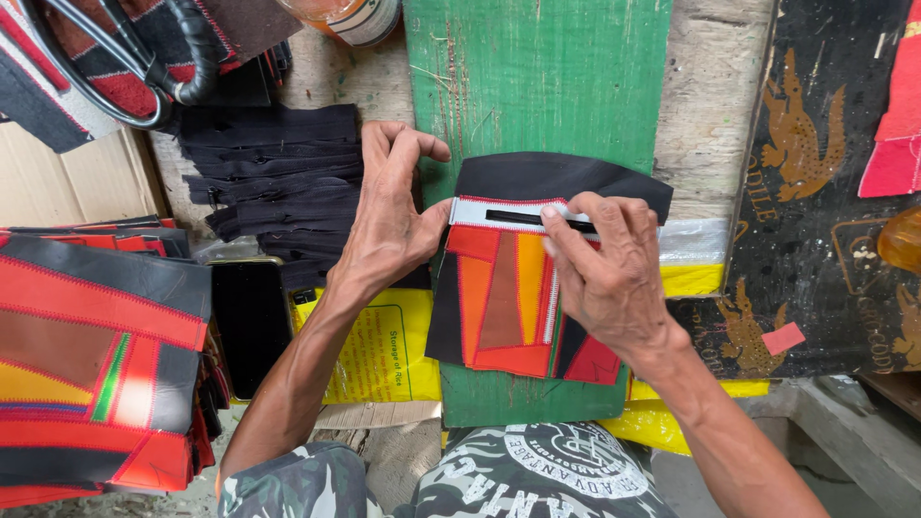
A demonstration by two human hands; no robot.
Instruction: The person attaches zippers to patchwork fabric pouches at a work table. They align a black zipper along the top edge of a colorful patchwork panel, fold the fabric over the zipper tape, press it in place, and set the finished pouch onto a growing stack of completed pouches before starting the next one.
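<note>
Item: patchwork leather panel (518,307), pieced from red, orange, yellow and brown wedges with a black upper section and a white band holding a dark slot near the top; lying flat on a green painted board (537,86) directly in front of the person.

Left hand (393,216): resting at the panel's left edge, thumb pressing against the end of the white band, fingers curling loosely and holding nothing.

Right hand (604,269): lying over the panel's right half, fingertips (552,216) pressing down along the slot; whether anything small is pinched beneath them cannot be told.

Handling, as a judgement: the panel is looking light, thin and pliable, stiffened somewhat by its seams; likely to slide on the smooth board unless pinned; best taken by an outer edge or corner, away from the stitched slot.

Surroundings: stack of black zipper strips (273,182) lying just left of the left hand; dark phone (251,321) lying below them; pile of finished patchwork panels (96,364) sitting at far left; scissors (125,67) resting at upper left; yellow printed sack (384,355) showing under the board; black printed sheet (825,192) covering the right side.
</note>
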